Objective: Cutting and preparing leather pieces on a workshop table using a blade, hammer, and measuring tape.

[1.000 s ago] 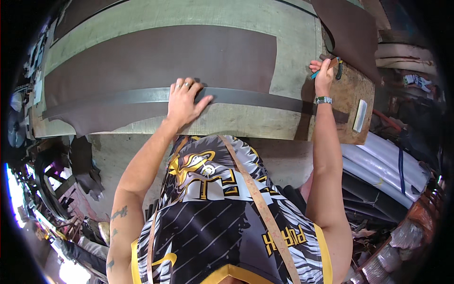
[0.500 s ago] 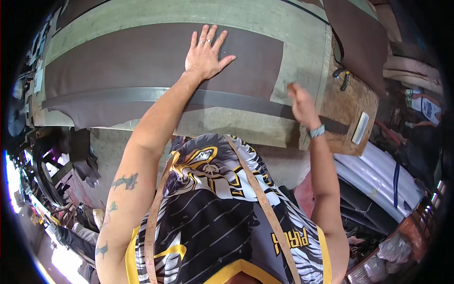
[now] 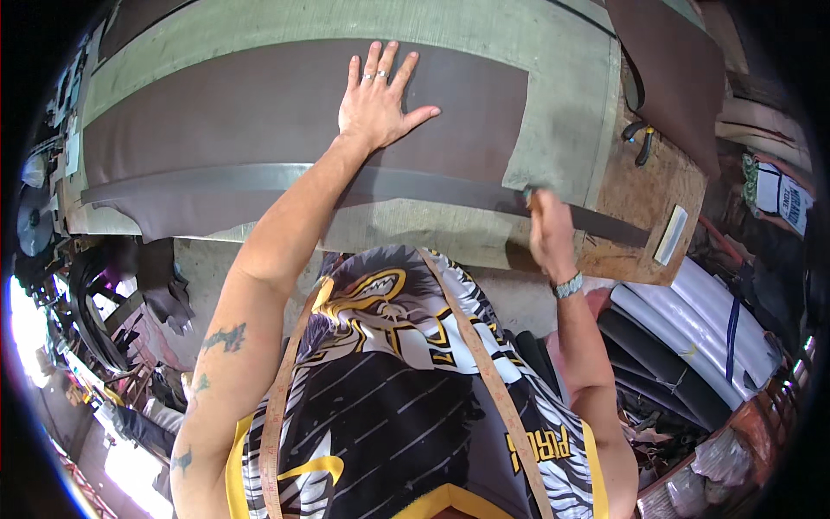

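My left hand [image 3: 373,104] lies flat with fingers spread on a brown sheet of leather or vinyl [image 3: 233,108] on the table. A long grey metal straightedge [image 3: 415,184] crosses the sheet's near part, passing under my left forearm. An uneven strip of the brown sheet shows on its near side. Beyond the sheet's right end, my right hand [image 3: 552,232] is closed just over the straightedge. Something small and dark bluish shows at its fingertips, too blurred to name.
Yellow-and-black pliers [image 3: 642,143] and a short pale metal bar [image 3: 671,235] lie on the wooden table end [image 3: 627,195]. More brown material [image 3: 670,78] drapes over the far right corner. Rolls of sheeting [image 3: 692,324] stand right of the table. A measuring tape [image 3: 484,363] hangs around my neck.
My right hand has come nearer to me, from above the straightedge's far side to its near side. My left hand stays pressed on the brown sheet. The view has shifted slightly.
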The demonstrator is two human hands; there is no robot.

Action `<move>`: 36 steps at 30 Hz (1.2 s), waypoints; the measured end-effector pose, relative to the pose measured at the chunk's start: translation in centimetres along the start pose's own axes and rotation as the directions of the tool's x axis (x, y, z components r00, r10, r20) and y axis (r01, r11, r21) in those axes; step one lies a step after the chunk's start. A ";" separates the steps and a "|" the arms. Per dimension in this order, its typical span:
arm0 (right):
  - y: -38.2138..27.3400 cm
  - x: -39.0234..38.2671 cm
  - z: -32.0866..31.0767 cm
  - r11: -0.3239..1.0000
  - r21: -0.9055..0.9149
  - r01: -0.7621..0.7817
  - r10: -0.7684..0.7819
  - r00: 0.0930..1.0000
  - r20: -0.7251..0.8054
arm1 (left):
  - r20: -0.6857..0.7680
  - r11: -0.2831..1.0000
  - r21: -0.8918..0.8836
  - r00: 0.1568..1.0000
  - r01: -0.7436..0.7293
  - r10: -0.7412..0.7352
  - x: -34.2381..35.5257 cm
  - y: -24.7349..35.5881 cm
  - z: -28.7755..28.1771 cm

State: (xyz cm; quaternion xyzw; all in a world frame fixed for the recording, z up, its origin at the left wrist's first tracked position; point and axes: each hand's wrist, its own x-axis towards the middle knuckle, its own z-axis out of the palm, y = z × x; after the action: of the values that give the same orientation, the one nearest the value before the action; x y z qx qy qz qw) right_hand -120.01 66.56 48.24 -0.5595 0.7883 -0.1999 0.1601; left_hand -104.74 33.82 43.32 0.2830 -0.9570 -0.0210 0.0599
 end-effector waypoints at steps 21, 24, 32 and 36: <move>-0.4 3.6 -0.3 0.995 -0.043 0.094 -0.088 0.987 0.133 | 0.010 1.000 -0.019 1.000 0.005 -0.004 -1.1 0.1 0.3; -0.2 3.5 -0.5 0.994 -0.055 0.092 -0.085 0.987 0.133 | -0.002 0.999 -0.039 1.000 0.003 -0.003 -1.0 0.3 0.5; 3.5 10.6 -2.4 0.719 0.691 -0.074 0.408 0.850 -0.333 | -0.026 0.999 -0.040 1.000 0.004 -0.005 -0.1 -0.2 0.3; 6.7 10.5 -0.2 0.689 0.706 -0.163 0.538 0.768 -0.348 | -0.056 0.998 -0.057 0.997 0.041 -0.044 -1.2 0.0 0.6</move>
State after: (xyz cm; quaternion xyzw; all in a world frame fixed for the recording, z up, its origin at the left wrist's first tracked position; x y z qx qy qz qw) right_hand -128.95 58.58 44.80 -0.2234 0.7793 -0.5651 0.1529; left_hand -103.84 34.44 42.59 0.3021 -0.9477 -0.0411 0.0945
